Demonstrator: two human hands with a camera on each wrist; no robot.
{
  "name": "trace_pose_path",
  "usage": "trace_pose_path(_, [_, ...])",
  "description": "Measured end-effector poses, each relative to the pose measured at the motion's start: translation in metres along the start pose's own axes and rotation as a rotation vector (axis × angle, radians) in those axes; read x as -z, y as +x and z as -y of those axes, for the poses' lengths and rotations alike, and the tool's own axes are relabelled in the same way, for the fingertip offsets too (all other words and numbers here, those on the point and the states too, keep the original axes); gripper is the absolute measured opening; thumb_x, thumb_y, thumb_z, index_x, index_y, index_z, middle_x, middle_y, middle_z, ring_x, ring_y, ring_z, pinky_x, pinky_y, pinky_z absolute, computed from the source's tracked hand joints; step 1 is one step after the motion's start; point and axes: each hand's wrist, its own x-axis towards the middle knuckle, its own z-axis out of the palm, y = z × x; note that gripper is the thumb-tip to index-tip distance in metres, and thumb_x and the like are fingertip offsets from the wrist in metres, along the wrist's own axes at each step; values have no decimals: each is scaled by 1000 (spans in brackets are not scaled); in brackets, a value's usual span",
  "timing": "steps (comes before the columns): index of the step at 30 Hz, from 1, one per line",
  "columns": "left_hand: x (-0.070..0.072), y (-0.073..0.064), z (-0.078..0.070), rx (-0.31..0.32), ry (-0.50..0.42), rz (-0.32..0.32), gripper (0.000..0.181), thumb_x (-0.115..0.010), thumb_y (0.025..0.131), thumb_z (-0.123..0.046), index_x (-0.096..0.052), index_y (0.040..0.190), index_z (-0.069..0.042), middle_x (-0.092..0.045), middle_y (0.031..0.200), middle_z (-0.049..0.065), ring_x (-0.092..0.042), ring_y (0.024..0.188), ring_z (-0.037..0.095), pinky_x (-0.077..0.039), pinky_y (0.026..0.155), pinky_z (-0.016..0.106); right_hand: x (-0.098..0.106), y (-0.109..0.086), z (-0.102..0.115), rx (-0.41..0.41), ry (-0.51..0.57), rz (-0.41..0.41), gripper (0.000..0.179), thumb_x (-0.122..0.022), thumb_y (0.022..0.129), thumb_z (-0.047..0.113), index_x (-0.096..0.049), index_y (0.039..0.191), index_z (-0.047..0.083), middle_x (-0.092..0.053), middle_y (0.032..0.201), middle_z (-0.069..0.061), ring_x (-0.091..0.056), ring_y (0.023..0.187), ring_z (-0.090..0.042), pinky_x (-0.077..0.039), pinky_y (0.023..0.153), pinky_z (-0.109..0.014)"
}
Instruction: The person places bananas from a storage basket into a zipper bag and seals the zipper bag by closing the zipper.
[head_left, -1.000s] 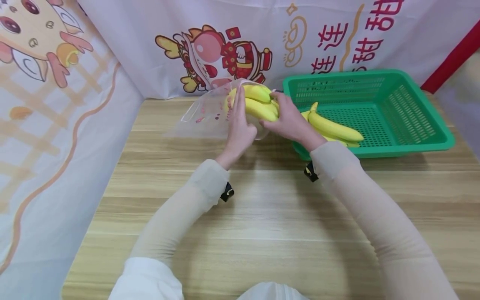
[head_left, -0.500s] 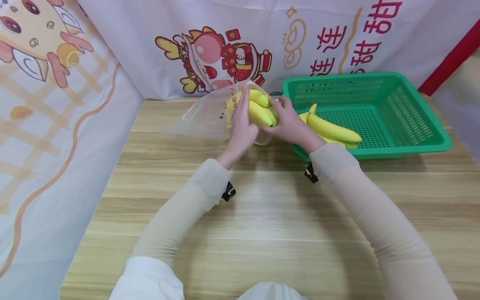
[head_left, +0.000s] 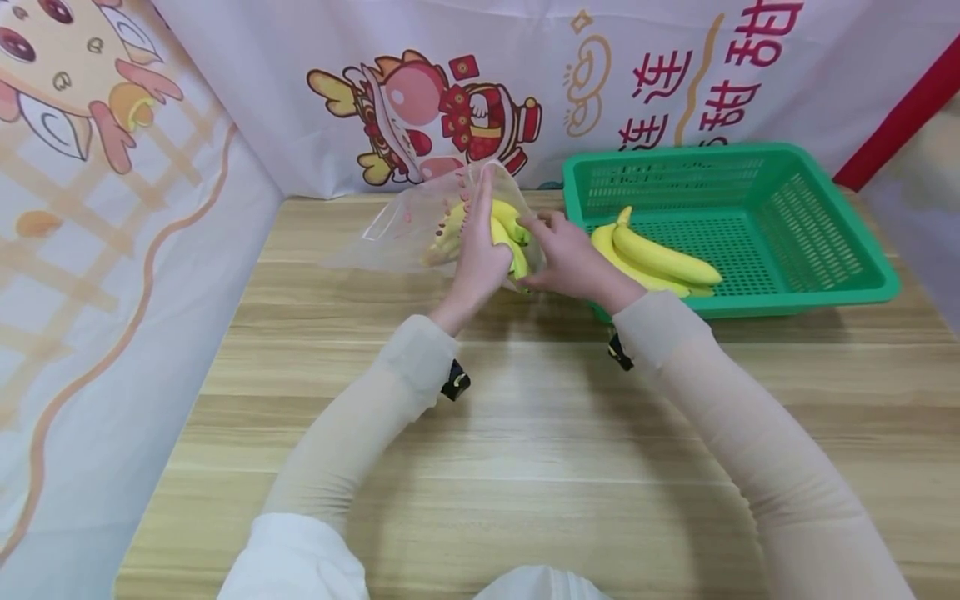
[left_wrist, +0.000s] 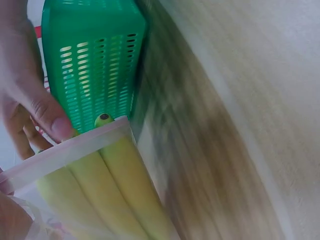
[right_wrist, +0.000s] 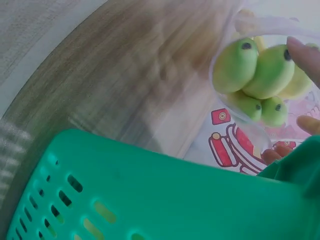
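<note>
A clear zip bag (head_left: 397,223) with red print stands tilted above the table, its mouth toward the right. Most of a bunch of yellow bananas (left_wrist: 95,190) is inside it, with green dark-tipped ends (right_wrist: 270,72) at the mouth. My left hand (head_left: 482,250) holds the bag by its mouth, fingers extended upward in the head view; its grip is partly hidden. My right hand (head_left: 573,258) is at the mouth, its thumb (left_wrist: 57,125) touching a banana's end and its other fingers spread apart from the fruit.
To the right stands a green slotted plastic basket (head_left: 795,296) with more bananas (head_left: 663,258) at its left end. Both rest on the wooden table (head_left: 525,450). A printed white cloth (head_left: 262,92) hangs behind, close to the bag.
The bunch has slid leftward and deeper into the bag. My right hand has loosened from around the bananas to their ends. The left hand has barely moved.
</note>
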Motion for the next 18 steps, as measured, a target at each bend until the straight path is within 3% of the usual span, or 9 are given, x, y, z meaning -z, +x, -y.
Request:
trace_pose_path(3, [3,2,0,-10,-39,-11,97,-44,78,17,-6,155,-27,2,162,-15,-4,150,8,-41,109,35,2,-3,-3,3,46,-24,85,-76,79,34,-32,148,12,-24,153,-25,-35,136,-40,-38,109,-55])
trace_pose_path(6, [6,4,1,-23,-59,-14,99,-44,76,19,-5,155,-26,4,162,-13,1,150,7,-36,113,36,8,-9,-11,3,80,-78,74,-69,86,31,-34,147,7,-25,151,-26,-34,136,-41,-36,111,-55])
trace_pose_path(12, [11,6,-1,-35,-64,-29,97,-43,77,18,-3,155,-26,4,162,-14,-1,149,5,-33,116,36,25,-27,-37,-92,93,-151,56,-56,94,20,-37,143,1,-30,148,-28,-35,136,-42,-34,111,-56])
trace_pose_path(18, [14,5,-1,-24,-49,-39,97,-42,77,17,-4,155,-26,5,162,-15,4,150,6,-14,123,32,38,-51,-72,-172,91,-126,58,-55,94,22,-36,144,-2,-30,147,-31,-32,134,-47,-30,109,-62])
